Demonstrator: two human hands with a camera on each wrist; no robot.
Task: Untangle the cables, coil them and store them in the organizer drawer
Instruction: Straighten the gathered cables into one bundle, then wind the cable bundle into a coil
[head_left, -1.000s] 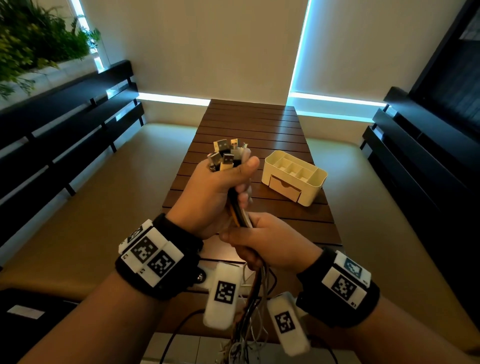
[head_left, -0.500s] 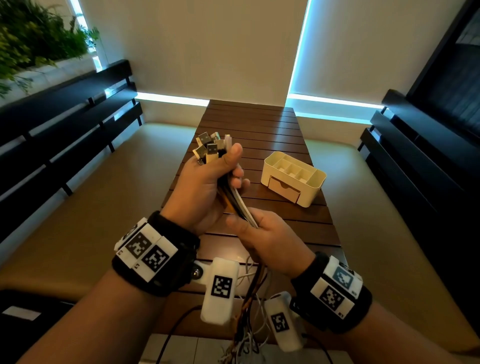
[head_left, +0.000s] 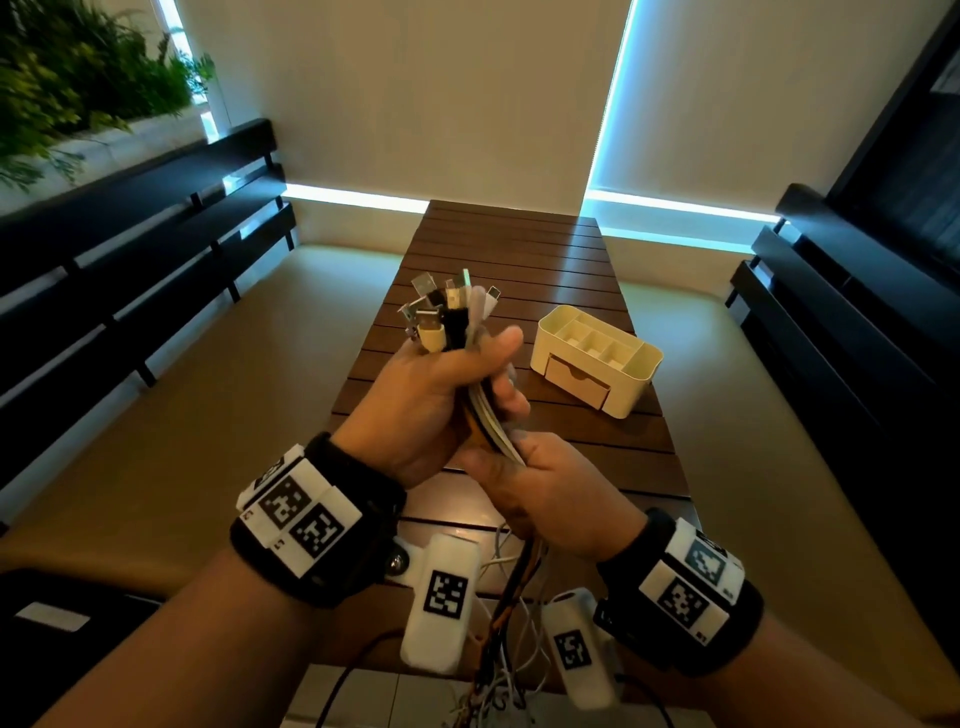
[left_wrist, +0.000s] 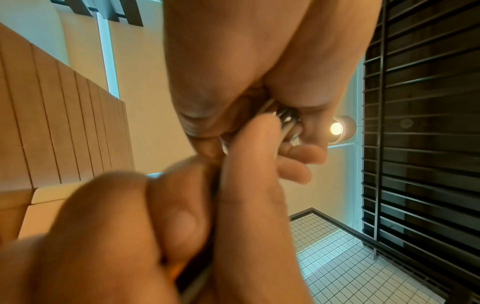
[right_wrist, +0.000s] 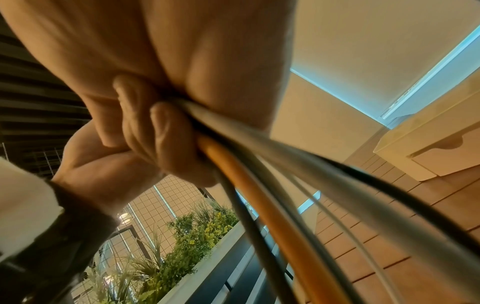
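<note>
I have lifted my left hand (head_left: 431, 400), fist still clamped round the cables (head_left: 491, 426) just below their plugs, while my right hand (head_left: 550, 493) stays closed on them directly beneath, so I judge straightening continues, the organizer (head_left: 597, 358) waiting beyond my right.

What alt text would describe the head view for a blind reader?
Left hand grips a bundle of mixed black, white and orange cables upright by its plugs; right hand holds it lower, above a slatted wooden table with a cream plastic organizer.
</note>
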